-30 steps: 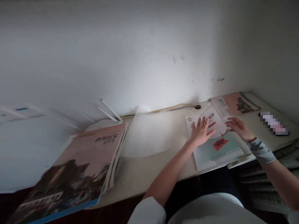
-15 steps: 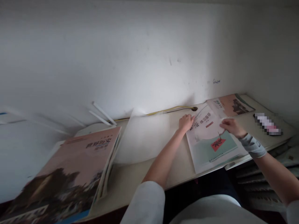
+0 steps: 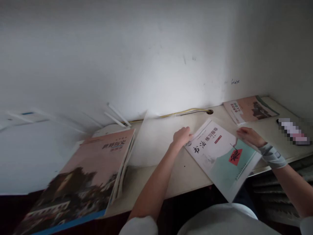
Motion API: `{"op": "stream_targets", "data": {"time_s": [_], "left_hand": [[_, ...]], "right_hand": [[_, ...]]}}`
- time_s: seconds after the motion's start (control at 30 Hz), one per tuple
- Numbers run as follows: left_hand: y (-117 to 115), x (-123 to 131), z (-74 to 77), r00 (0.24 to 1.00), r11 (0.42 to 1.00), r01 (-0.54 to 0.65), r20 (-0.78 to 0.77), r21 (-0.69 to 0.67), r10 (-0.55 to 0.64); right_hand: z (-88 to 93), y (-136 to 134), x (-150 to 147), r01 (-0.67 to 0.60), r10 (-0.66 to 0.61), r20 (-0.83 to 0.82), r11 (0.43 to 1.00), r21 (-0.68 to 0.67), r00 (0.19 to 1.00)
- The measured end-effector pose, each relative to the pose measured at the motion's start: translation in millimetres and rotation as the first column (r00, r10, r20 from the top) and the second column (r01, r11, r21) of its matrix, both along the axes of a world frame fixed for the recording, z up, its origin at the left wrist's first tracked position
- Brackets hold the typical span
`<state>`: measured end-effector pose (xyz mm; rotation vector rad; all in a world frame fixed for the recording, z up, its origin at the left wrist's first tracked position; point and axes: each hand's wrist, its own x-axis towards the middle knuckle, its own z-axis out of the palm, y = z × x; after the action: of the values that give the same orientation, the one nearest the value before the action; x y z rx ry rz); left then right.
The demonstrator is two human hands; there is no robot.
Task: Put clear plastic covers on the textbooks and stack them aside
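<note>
A calligraphy workbook (image 3: 217,160) with a white and green cover and a red diamond lies at a slant between my hands, its lowest corner reaching past the desk's front edge. My left hand (image 3: 182,136) is closed on the workbook's left corner, fingers curled. On the opposite side, my right hand (image 3: 251,136) pinches the upper right edge; the thumb is partly hidden. Behind the right hand lies a pink history book (image 3: 250,109) with a green-edged cover, flat by the wall and apart from the workbook.
At the left stands a stack of large pink-covered books (image 3: 80,176). A white sheet (image 3: 154,143) lies beside it. White antennas (image 3: 117,116) rise behind the stack. A cable (image 3: 183,112) runs along the wall to a desk hole (image 3: 209,111). A phone (image 3: 294,132), blurred out, lies far right.
Between my hands the workbook has turned, its lower corner now pointing toward me over the desk edge. It has come away from the pink history book, whose cover shows more fully.
</note>
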<state>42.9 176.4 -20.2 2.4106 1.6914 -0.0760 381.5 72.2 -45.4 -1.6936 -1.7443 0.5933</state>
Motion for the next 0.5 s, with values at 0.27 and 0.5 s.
{"op": "stream_targets", "data": {"time_s": [0.27, 0.5], "left_hand": [[-2.8, 62.8, -6.9, 0.989, 0.989, 0.111, 0.087, 0.097, -0.119], [2.5, 63.9, -15.0, 0.999, 0.997, 0.006, 0.031, 0.074, -0.008]], "right_hand": [[19.3, -91.8, 1.2, 0.114, -0.18, 0.155, 0.927, 0.358, 0.971], [-42.4, -125.3, -18.5, 0.02, -0.129, 0.712, 0.987, 0.159, 0.69]]}}
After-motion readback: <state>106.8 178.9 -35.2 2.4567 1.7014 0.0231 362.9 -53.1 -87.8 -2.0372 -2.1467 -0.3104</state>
